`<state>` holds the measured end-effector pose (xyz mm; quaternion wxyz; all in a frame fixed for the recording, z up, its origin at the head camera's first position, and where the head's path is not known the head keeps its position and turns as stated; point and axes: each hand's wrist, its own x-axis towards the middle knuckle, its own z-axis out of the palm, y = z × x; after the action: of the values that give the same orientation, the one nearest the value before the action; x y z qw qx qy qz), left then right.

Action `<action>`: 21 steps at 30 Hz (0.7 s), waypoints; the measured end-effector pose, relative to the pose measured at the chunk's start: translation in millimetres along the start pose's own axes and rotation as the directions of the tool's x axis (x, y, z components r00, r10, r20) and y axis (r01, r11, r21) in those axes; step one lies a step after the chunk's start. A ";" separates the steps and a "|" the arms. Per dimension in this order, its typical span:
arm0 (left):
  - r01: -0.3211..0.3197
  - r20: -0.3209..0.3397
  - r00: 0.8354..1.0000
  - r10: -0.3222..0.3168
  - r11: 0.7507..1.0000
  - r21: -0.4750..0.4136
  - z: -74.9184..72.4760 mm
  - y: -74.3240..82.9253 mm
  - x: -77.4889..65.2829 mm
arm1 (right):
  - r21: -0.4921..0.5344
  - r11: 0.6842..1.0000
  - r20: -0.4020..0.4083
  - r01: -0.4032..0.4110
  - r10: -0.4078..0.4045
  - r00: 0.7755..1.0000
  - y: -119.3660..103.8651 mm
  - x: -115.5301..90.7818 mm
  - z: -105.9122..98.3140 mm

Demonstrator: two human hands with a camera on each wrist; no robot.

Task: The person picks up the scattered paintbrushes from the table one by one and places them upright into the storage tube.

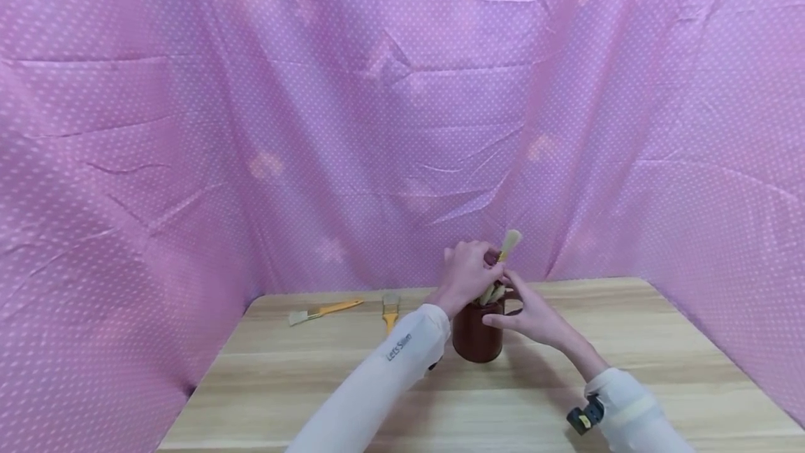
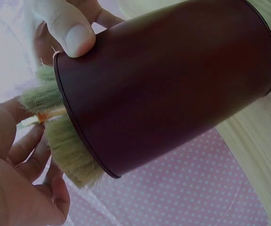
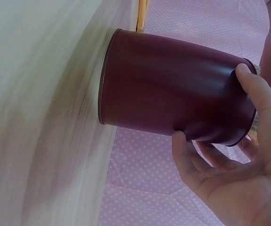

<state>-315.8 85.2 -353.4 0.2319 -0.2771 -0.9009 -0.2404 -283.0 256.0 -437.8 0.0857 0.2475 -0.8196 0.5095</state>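
A dark red-brown brush holder (image 1: 478,335) stands upright on the table with several brushes in it. Their pale bristles (image 2: 74,150) poke out past the rim in the left wrist view. Over its mouth, my left hand (image 1: 468,272) pinches a brush (image 1: 511,242) whose pale bristle head points up. My right hand (image 1: 534,314) grips the holder near its rim. In the right wrist view, the right thumb (image 3: 253,84) presses one side and the fingers (image 3: 185,160) touch the other. The lower part of the pinched brush is hidden by the hands.
To the left on the wooden table (image 1: 251,383) lie two flat brushes, one with an orange handle (image 1: 339,307) and another with its bristles (image 1: 390,301) toward the back. A pink dotted cloth (image 1: 390,159) hangs behind the table and at both sides.
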 end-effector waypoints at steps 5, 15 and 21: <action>0.019 -0.048 0.999 -0.018 1.000 0.011 -4.1 6.2 1.3 | -0.013 1.000 0.010 0.004 -0.003 1.000 -1.6 1.7 -2.1; 0.060 -0.175 0.979 -0.101 0.972 -0.229 -10.5 16.2 0.0 | -0.037 0.999 0.020 -0.013 0.013 1.000 -2.5 -0.4 -3.5; 0.083 -0.140 0.983 -0.119 0.967 -0.242 -5.2 7.0 -9.0 | -0.050 0.999 0.020 -0.014 0.015 1.000 -1.9 -4.0 -2.3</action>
<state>-303.4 83.9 -352.2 0.2533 -0.2369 -0.8586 -0.3775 -278.9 258.6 -436.8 0.0798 0.2447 -0.8346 0.4870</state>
